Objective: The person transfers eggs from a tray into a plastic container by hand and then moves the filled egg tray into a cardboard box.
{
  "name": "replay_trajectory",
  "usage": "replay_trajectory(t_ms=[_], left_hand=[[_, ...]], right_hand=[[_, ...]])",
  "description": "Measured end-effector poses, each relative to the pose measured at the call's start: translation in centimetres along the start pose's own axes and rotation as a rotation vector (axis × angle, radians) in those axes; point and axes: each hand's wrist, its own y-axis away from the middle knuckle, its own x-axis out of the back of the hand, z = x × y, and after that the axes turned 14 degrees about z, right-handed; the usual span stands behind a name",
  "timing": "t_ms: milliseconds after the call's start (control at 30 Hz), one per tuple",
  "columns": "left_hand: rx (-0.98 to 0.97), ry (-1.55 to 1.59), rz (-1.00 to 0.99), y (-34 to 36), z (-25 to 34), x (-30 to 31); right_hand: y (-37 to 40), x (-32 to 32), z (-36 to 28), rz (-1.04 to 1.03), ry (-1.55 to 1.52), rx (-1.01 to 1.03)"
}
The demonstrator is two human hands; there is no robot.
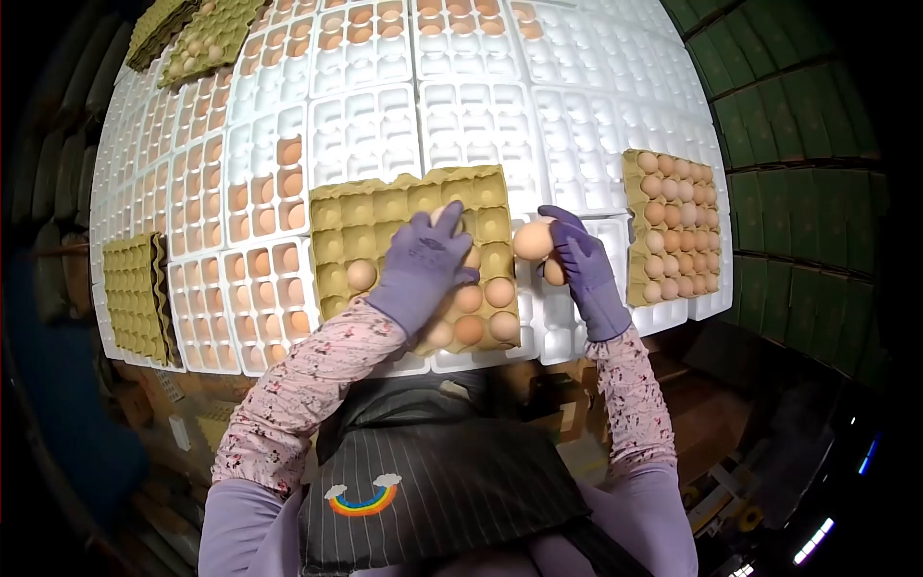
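Observation:
My left hand (423, 264), in a purple glove, reaches over a yellow pulp egg tray (332, 216), its fingers curled around an egg (439, 215) that is partly hidden. Another egg (472, 258) shows beside its fingers. Several eggs sit in the tray's near right cups, such as a brown egg (468, 330), and one pale egg (361, 275) lies left of the hand. Just right of the tray, my right hand (586, 269), gloved the same way, is closed on two eggs: a larger-looking one (533, 240) at the fingertips and a second (555, 271) below it.
White plastic egg trays (471, 120) cover the table, those at left holding brown eggs (266, 221). A full pulp tray (673, 229) sits at right; stacked pulp trays (135, 298) stand at left. More pulp trays (207, 48) lie at the far left. Green crates (793, 207) line the right side.

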Motion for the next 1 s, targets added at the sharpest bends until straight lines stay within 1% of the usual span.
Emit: replay_trajectory(t_ms=[33,67,100,167,233,267,300,333,400,433,467,500,533,567,633,667,733,767,800,833,900,967,1000], left_hand=[[0.053,0.221,0.017,0.1,-0.9,1.0],[0.254,0.696,0.054,0.9,-1.9,1.3],[0.261,0.685,0.063,1.5,-2.3,2.1],[0.986,1.683,-0.384,3.1,-3.2,5.9],[0.967,1.695,-0.267,3.9,-3.4,7.8],[0.938,1.616,-0.247,4.6,-4.7,6.8],[0.908,1.540,-0.236,5.3,-6.0,6.6],[0.958,1.592,-0.239,6.1,-6.8,7.6],[1.045,1.690,-0.059,7.6,-8.7,8.8],[1.068,1.777,-0.016,8.4,-10.9,7.8],[1.029,1.604,0.074,9.4,-13.5,7.5],[0.985,1.430,0.153,10.0,-16.1,7.7],[1.090,1.370,0.351,10.2,-18.4,7.5],[1.070,1.080,0.497,10.2,-21.9,6.3],[0.812,0.594,0.634,9.3,-26.9,6.6],[0.809,0.604,0.631,8.3,-29.0,6.3],[0.555,-0.073,0.528,6.2,-32.3,5.4],[0.551,-0.061,0.526,5.4,-33.4,5.1],[0.527,-0.065,0.443,4.5,-34.3,4.8],[0.499,-0.071,0.364,3.6,-35.2,4.7],[0.444,-0.034,0.400,1.9,-36.7,5.1],[0.499,0.154,0.320,-0.1,-37.6,5.2],[0.523,0.107,0.267,-0.9,-37.8,5.1]], right_hand=[[0.6,0.5,-0.4,-0.030,0.006,-0.043],[0.7,0.3,-0.2,-0.038,-0.154,-0.116],[0.8,-0.3,0.1,-0.058,-0.315,-0.193],[1.5,-2.2,-1.0,-0.082,-0.433,-0.339],[0.3,-3.7,0.0,-0.287,-0.479,-0.336],[0.3,-4.8,-0.1,-0.290,-0.605,-0.429],[0.3,-6.1,-1.0,-0.308,-0.451,-0.380],[0.6,-7.7,-2.0,-0.299,-0.297,-0.286],[0.8,-10.9,-3.0,-0.288,-0.026,-0.094],[0.9,-12.7,-4.1,-0.292,0.032,-0.023],[1.0,-14.6,-5.1,-0.292,0.090,0.048],[0.2,-16.8,-4.4,-0.264,-0.029,-0.033],[-1.1,-18.9,-3.8,-0.328,0.045,0.076],[-1.9,-21.2,-3.9,-0.328,0.159,0.142],[-3.2,-26.6,-4.0,-0.298,0.317,0.498],[-4.0,-29.4,-4.5,-0.258,0.449,0.635],[-6.3,-34.5,-4.7,-0.167,0.685,0.896],[-7.8,-36.8,-4.0,-0.117,0.787,1.022],[-9.3,-38.6,-3.5,-0.144,0.909,1.018],[-10.2,-40.1,-4.0,-0.220,1.045,0.941],[-12.2,-42.2,-3.1,-0.238,0.923,0.902],[-12.9,-43.7,-4.6,-0.236,0.973,0.808],[-13.7,-44.1,-4.3,-0.234,1.013,0.816]])
